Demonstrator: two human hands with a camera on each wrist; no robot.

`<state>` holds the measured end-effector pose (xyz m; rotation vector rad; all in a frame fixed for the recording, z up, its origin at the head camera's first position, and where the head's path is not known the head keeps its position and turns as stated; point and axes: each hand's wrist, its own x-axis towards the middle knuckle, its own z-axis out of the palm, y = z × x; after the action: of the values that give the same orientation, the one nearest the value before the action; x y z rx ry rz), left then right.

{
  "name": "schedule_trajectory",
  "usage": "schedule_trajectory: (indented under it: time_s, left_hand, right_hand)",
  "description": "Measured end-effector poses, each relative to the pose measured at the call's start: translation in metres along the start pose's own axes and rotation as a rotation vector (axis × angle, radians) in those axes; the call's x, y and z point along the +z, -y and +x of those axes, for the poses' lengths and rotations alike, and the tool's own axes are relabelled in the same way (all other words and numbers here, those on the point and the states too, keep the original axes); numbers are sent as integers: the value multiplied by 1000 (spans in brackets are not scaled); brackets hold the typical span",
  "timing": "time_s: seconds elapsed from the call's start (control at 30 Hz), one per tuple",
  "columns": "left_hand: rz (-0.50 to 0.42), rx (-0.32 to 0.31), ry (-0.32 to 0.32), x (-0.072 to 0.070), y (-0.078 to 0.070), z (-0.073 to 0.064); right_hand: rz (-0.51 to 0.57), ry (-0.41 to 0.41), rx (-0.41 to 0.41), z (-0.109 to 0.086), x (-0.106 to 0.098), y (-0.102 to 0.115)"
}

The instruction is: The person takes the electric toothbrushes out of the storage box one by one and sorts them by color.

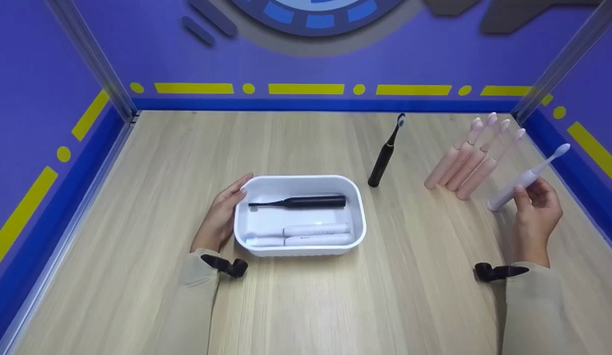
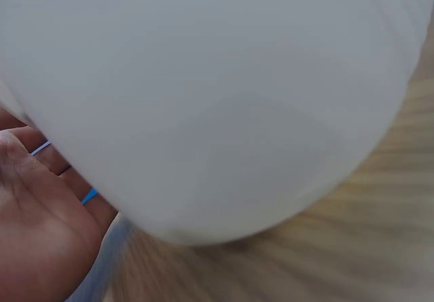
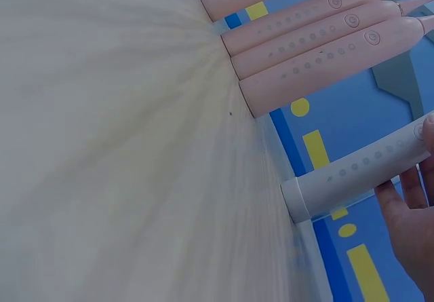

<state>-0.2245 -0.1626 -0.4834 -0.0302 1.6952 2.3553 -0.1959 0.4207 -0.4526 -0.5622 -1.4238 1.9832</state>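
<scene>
My left hand (image 1: 219, 214) rests against the left end of a white plastic bin (image 1: 300, 251), the thumb at its rim and the fingers along its outer wall. The left wrist view shows the palm (image 2: 44, 227) beside the bin's wall (image 2: 203, 112). Inside lie a black electric toothbrush (image 1: 315, 201) and two white electric toothbrushes (image 1: 318, 240). At the right, my right hand (image 1: 537, 217) holds another white electric toothbrush (image 1: 513, 192) upright by its handle, thumb and fingers on opposite sides. Its base is at the tabletop in the right wrist view.
Several pink electric toothbrushes (image 1: 471, 165) stand upright close together, left of the held one. A black electric toothbrush (image 1: 382, 165) stands alone between them and the bin. Blue panels (image 1: 306, 69) enclose the wooden table (image 1: 296, 305) at the back and sides.
</scene>
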Motion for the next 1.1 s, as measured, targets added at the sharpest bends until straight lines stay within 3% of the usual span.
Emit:
schedule_trajectory:
  time_s: [0.37,0.6,0.83,1.1]
  left_hand:
    - [-2,10,3,0,0,-1]
    - [-19,11,7,1,0,-1]
    - [-3,8,14,0,-1,-1]
    - [9,-2,0,1,-1,-1]
  right_hand:
    - [-56,8,1,-1,0,1]
    - [-11,-8,14,-2,1,2]
    - [-41,-8,-4,-1,0,1]
    - [8,-6,54,-1,-2,5]
